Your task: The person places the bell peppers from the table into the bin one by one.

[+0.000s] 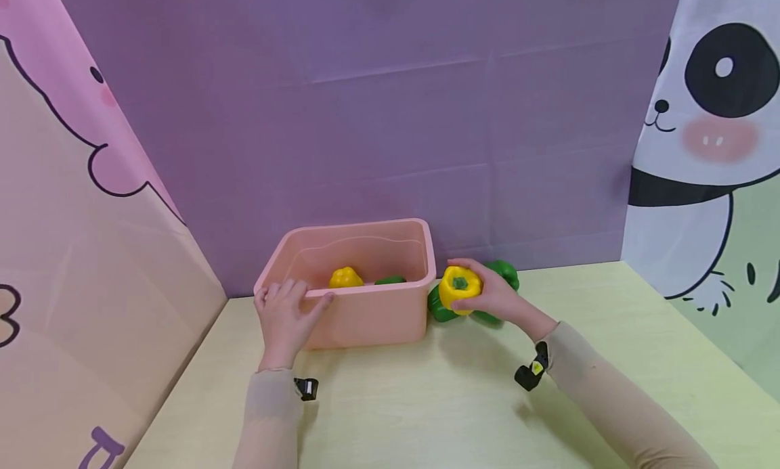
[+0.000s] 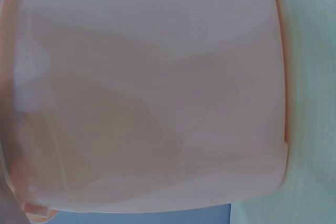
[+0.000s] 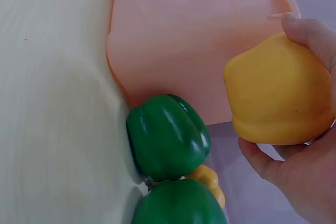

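A yellow bell pepper (image 1: 458,289) with a green stem is gripped between the thumb and fingers of my right hand (image 1: 490,294), to the right of the pink bin. In the right wrist view the yellow bell pepper (image 3: 281,93) is held above the table, beside the bin wall. My left hand (image 1: 286,317) rests on the near left rim of the pink bin (image 1: 365,317), fingers over the edge, thumb along the front. Inside the bin lie another yellow pepper (image 1: 346,277) and a green one (image 1: 390,279), partly hidden by the front wall.
Several green bell peppers (image 1: 503,273) stand on the table (image 1: 390,401) right of the bin, partly behind my right hand. In the right wrist view, a further yellow pepper (image 3: 205,178) shows behind two green peppers (image 3: 168,137). A purple cloth wall (image 1: 378,117) rises behind the bin.
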Tool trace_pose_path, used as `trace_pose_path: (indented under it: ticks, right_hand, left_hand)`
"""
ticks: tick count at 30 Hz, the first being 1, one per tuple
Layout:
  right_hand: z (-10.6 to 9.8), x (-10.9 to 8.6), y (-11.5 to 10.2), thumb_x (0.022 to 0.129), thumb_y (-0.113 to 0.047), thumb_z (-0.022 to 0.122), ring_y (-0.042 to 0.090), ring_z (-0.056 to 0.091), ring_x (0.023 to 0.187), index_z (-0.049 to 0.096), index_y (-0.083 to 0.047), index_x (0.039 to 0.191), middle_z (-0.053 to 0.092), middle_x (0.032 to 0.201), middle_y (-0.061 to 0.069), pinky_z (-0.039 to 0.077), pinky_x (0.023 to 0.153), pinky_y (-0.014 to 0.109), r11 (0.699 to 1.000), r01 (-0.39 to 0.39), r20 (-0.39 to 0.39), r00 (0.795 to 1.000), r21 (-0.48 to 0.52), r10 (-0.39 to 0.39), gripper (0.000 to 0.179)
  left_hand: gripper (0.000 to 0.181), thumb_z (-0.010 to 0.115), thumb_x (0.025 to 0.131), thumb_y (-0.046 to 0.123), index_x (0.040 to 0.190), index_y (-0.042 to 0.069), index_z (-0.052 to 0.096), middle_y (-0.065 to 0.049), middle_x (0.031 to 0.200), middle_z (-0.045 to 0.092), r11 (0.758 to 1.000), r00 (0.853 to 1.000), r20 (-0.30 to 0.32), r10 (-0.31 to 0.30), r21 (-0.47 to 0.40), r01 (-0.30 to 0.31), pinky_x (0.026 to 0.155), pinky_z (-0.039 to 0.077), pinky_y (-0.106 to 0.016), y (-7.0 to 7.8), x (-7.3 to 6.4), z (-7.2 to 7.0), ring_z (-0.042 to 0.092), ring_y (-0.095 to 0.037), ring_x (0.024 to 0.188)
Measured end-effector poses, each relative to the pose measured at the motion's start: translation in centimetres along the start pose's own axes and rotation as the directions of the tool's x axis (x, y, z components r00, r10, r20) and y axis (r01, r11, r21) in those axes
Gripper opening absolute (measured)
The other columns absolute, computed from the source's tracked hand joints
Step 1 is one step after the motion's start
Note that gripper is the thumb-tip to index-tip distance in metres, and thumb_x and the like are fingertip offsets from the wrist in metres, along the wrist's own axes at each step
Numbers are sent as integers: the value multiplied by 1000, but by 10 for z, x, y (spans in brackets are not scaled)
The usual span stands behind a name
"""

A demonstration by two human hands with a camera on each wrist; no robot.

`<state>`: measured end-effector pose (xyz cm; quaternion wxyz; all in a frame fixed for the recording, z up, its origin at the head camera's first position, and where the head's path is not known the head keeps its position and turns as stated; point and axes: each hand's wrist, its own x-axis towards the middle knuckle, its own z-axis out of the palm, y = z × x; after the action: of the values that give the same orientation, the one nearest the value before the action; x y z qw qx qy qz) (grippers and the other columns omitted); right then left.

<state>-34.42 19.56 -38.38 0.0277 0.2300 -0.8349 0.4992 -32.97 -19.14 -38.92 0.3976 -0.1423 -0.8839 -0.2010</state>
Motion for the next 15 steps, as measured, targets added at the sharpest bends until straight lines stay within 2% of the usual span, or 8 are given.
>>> trace_pose_path:
  ticks: [15]
  right_hand:
    - [-21,11,-21,76,-16,82,31,52,107,43,-18,143,50,131,12,47,91,46,1000,2,-38,999,-17,-3,78]
  left_hand:
    - [41,69,83,52,83,13,58,-2,77,50,1000,1000,-15,7,-10,-7,96,17,-56,-1,0,2,41,-28,82]
